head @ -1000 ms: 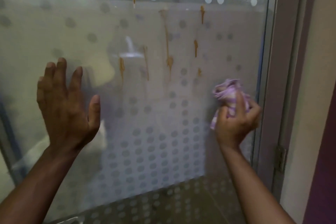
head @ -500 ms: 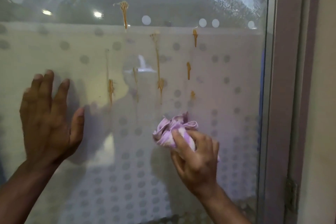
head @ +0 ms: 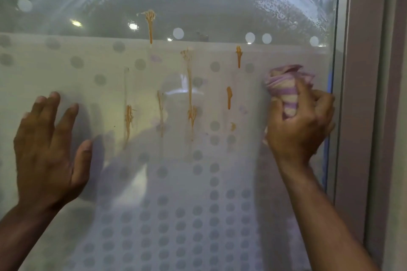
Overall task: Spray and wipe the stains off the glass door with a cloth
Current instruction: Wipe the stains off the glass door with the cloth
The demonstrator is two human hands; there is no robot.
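The glass door (head: 66,72) fills the view, frosted with grey dots below and clear above. Several orange drip stains (head: 190,94) run down its middle, the highest one (head: 150,24) on the clear band. My right hand (head: 299,130) grips a bunched purple-and-white cloth (head: 286,88) and presses it on the glass near the right edge, to the right of the stains. My left hand (head: 50,149) lies flat on the glass at the left, fingers spread, holding nothing. No spray bottle is in view.
The door frame (head: 361,94) stands along the right side, with a blue strip (head: 329,86) at the glass edge. Misty spray droplets and wipe arcs (head: 275,6) cover the upper clear glass. A bright light reflects across the top.
My right hand with the cloth moved from the lower middle of the glass up and right to the door's edge. My left hand stayed pressed on the glass.
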